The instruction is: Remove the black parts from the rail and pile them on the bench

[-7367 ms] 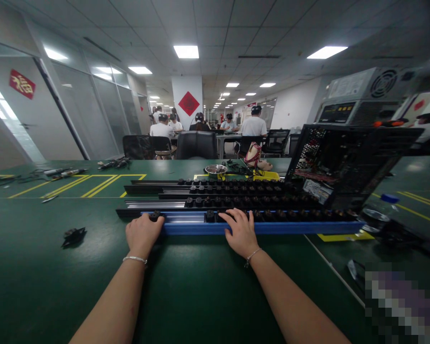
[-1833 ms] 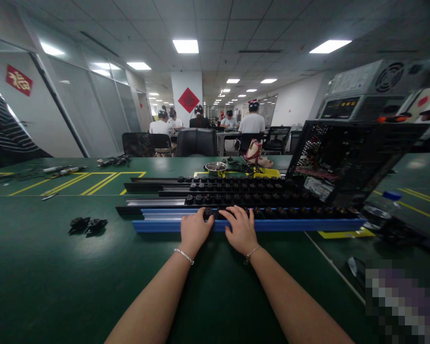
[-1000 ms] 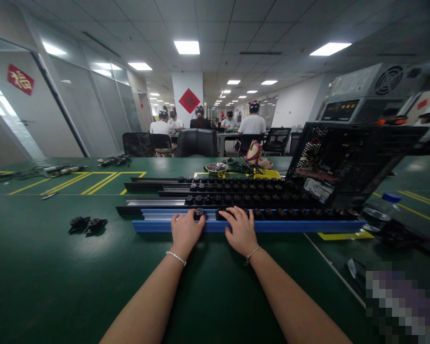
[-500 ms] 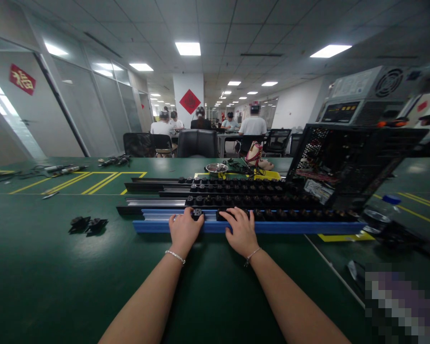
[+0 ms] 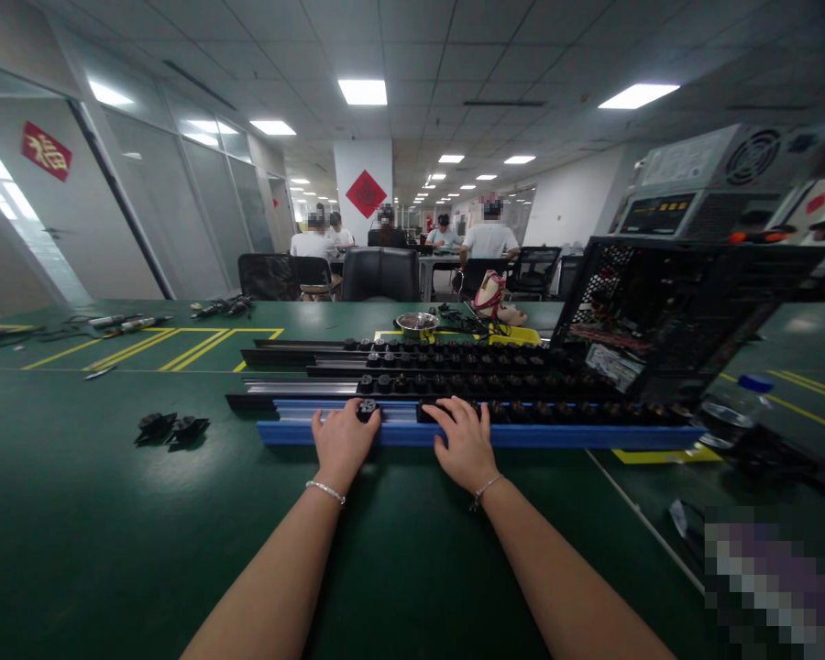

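A long blue rail (image 5: 550, 436) lies crosswise on the green table, its channel carrying a row of black socket modules (image 5: 554, 413). My left hand (image 5: 342, 442) is closed on one separate black socket module (image 5: 367, 406) in the rail's left part, fingers behind it and thumb at its right side. A stretch of bare channel lies between this module and the row. My right hand (image 5: 464, 445) grasps the rail at the row's left end. Its spread fingers reach over the modules and its thumb is at the rail's front face.
Black rails (image 5: 295, 388) with more modules lie behind the blue one. Two loose black pieces (image 5: 171, 428) sit at left. An open computer case (image 5: 687, 312) stands at right, near a bottle (image 5: 732, 412). A metal bowl (image 5: 416, 322) is behind. People (image 5: 489, 240) sit farther back.
My left hand has slid leftward along the blue rail with the black socket module, widening the gap to the row. My right hand has stayed in place.
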Available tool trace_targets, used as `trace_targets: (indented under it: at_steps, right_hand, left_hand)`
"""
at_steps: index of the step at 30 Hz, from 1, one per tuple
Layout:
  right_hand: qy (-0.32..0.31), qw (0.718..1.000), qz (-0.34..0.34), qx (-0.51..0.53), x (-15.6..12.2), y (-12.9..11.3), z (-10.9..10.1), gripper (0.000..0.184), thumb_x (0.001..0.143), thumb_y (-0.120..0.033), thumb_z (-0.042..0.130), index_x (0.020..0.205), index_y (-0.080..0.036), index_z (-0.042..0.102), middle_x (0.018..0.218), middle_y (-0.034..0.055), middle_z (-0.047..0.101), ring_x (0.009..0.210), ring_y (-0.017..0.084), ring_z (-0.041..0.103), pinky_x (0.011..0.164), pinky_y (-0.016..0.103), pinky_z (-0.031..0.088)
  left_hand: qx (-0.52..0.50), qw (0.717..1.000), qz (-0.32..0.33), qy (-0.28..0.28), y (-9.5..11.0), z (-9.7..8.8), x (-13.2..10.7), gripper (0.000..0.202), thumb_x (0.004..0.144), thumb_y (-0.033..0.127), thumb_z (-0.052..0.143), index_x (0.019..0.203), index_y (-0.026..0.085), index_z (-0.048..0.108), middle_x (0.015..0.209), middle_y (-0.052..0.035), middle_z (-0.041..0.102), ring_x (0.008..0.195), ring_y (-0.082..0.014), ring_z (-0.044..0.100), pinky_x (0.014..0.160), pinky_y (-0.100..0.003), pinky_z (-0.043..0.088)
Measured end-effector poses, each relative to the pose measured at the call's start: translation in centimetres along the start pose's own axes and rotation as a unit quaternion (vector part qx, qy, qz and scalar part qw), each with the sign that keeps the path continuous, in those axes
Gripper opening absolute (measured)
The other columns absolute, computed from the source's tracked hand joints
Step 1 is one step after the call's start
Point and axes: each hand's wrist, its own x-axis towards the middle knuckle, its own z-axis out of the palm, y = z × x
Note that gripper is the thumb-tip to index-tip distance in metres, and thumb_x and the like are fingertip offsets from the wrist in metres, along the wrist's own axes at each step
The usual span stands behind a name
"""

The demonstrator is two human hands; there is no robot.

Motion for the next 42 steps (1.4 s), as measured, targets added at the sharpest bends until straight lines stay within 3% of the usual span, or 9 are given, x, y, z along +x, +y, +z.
trace_targets:
  at_steps: [10, 28, 42]
  right_hand:
    - [-0.002, 1.0, 0.002, 0.008, 0.0, 0.1, -0.1, 0.05, 0.075, -0.017, 0.046, 0.122, -0.035, 0.05, 0.127, 0.0008, 0.05, 0.125, 0.023, 0.034, 0.107, 0.057, 0.007]
    - [0.0, 1.0, 0.001, 0.018, 0.0, 0.1, 0.1, 0.049, 0.076, -0.017, 0.045, 0.121, -0.035, 0.05, 0.126, 0.0013, 0.051, 0.125, 0.024, 0.034, 0.107, 0.058, 0.006]
    - [-0.002, 1.0, 0.002, 0.016, 0.1, 0.1, 0.1, 0.05, 0.075, -0.017, 0.046, 0.122, -0.035, 0.05, 0.126, 0.0007, 0.051, 0.124, 0.023, 0.034, 0.107, 0.057, 0.006]
  left_hand:
    - [-0.001, 1.0, -0.014, 0.016, -0.9, 0.2, 0.2, 0.047, 0.078, 0.055, 0.04, 0.109, 0.026, 0.061, 0.09, -0.009, 0.07, 0.099, -0.0266, 0.057, 0.106, -0.053, 0.01]
    - [-0.007, 0.999, -0.03, 0.027, -2.1, -0.1, 0.5, 0.043, 0.077, 0.054, 0.041, 0.103, 0.027, 0.064, 0.093, -0.0101, 0.069, 0.103, -0.0262, 0.054, 0.106, -0.056, 0.009]
    - [-0.016, 0.996, -0.077, 0.035, -3.3, 0.0, 1.2, 0.051, 0.075, 0.052, 0.041, 0.11, 0.022, 0.061, 0.097, -0.0125, 0.068, 0.107, -0.0292, 0.053, 0.106, -0.057, 0.011]
